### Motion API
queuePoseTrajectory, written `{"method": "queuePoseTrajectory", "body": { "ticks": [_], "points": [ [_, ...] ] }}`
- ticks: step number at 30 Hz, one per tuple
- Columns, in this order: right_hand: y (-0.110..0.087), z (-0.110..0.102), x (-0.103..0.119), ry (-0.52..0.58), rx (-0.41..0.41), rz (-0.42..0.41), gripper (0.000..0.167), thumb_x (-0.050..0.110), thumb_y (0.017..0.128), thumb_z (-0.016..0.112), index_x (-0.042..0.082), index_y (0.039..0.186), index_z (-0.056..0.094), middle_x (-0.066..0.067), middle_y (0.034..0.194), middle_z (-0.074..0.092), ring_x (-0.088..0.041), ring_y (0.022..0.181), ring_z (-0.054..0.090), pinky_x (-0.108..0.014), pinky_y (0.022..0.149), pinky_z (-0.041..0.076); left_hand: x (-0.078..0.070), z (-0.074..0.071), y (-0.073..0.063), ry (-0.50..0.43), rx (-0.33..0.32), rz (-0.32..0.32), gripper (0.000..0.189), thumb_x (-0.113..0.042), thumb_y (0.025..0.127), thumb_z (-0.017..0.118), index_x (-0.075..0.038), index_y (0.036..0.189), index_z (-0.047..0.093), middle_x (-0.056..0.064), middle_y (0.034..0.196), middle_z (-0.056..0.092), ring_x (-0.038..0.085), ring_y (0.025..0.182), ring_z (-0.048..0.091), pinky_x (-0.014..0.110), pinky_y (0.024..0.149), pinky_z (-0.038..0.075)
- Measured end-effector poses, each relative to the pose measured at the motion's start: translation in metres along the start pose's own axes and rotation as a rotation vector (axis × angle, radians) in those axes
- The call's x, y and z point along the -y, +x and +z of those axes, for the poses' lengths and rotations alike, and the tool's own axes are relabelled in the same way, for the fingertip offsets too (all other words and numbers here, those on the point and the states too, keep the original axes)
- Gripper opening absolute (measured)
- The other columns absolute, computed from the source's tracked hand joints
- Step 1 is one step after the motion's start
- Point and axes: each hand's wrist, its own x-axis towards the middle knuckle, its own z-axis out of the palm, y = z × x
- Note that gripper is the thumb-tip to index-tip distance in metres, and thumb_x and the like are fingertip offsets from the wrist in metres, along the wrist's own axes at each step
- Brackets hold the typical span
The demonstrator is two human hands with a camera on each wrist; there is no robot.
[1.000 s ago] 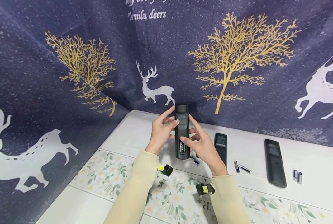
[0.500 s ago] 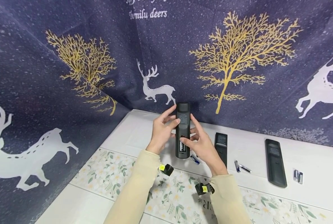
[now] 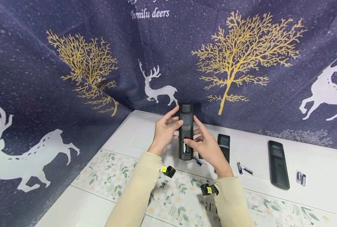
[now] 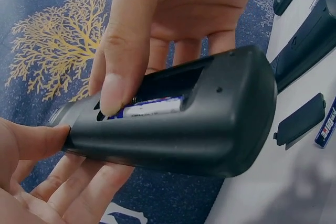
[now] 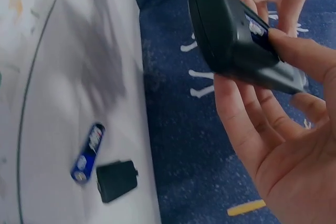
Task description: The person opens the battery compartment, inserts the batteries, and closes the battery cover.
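A black remote control (image 3: 186,123) is held upright over the table, back side facing me and battery compartment uncovered. My left hand (image 3: 163,134) grips its upper left side, thumb on the back and fingers behind. My right hand (image 3: 208,148) holds the lower right side, its thumb pressing the end of a blue and silver battery (image 4: 155,107) in the compartment. The slot beside that battery looks dark and vacant in the left wrist view. Below on the table lie a loose blue battery (image 5: 88,153) and the small black battery cover (image 5: 116,180).
Two more black remotes lie face down to the right, a smaller one (image 3: 223,143) partly behind my right hand and a longer one (image 3: 278,165). Loose batteries (image 3: 245,169) lie between them, and another pair (image 3: 301,178) at far right. A deer-patterned cloth (image 3: 259,104) hangs behind the table.
The remote and both hands have drifted slightly right and up. My right thumb stays on the battery, whose blue end near the thumb has become less visible.
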Motion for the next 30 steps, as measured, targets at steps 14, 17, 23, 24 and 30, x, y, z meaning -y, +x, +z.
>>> {"method": "queuePoseTrajectory", "body": {
  "ticks": [14, 17, 23, 24, 30],
  "points": [
    [-0.011, -0.022, 0.001, -0.156, -0.104, 0.09, 0.082, 0.026, 0.105, 0.071, 0.02, 0.172, 0.023, -0.014, 0.126, 0.07, -0.028, 0.093, 0.071, -0.043, 0.076, 0.062, 0.005, 0.004, -0.002, -0.068, -0.018, -0.028, 0.057, -0.003, 0.099, 0.075, -0.03, 0.149, 0.066, 0.012, 0.123, 0.072, 0.024, 0.088, 0.075, 0.033, 0.051, 0.059],
    [-0.014, -0.026, 0.001, -0.274, -0.089, 0.132, 0.08, 0.024, 0.105, 0.07, 0.009, 0.17, 0.025, -0.015, 0.125, 0.071, -0.028, 0.094, 0.071, -0.045, 0.078, 0.059, 0.006, 0.005, -0.002, -0.081, -0.012, -0.028, 0.057, -0.003, 0.1, 0.075, -0.03, 0.149, 0.065, 0.012, 0.124, 0.071, 0.024, 0.09, 0.075, 0.035, 0.052, 0.06],
    [-0.016, -0.026, 0.001, -0.48, 0.01, 0.163, 0.054, 0.02, 0.104, 0.071, 0.001, 0.151, 0.054, -0.018, 0.121, 0.072, -0.034, 0.1, 0.072, -0.054, 0.086, 0.057, 0.003, 0.003, 0.0, -0.066, -0.024, -0.014, 0.057, -0.003, 0.1, 0.075, -0.028, 0.15, 0.064, 0.012, 0.124, 0.071, 0.025, 0.09, 0.075, 0.036, 0.053, 0.061],
    [-0.016, -0.025, 0.001, -0.516, 0.027, 0.163, 0.048, 0.02, 0.103, 0.071, 0.0, 0.146, 0.059, -0.019, 0.119, 0.072, -0.035, 0.099, 0.072, -0.055, 0.086, 0.057, 0.003, 0.002, 0.0, -0.065, -0.026, -0.014, 0.057, -0.003, 0.1, 0.075, -0.029, 0.15, 0.064, 0.012, 0.124, 0.072, 0.025, 0.09, 0.075, 0.035, 0.053, 0.061],
    [-0.022, -0.015, -0.003, -0.654, 0.102, 0.087, 0.018, 0.009, 0.096, 0.079, 0.001, 0.11, 0.071, -0.011, 0.099, 0.07, -0.026, 0.086, 0.067, -0.045, 0.077, 0.057, -0.002, 0.0, 0.0, -0.071, -0.03, -0.008, 0.057, -0.004, 0.1, 0.074, -0.032, 0.148, 0.066, 0.012, 0.125, 0.071, 0.025, 0.09, 0.075, 0.032, 0.052, 0.06]
  ]
}}
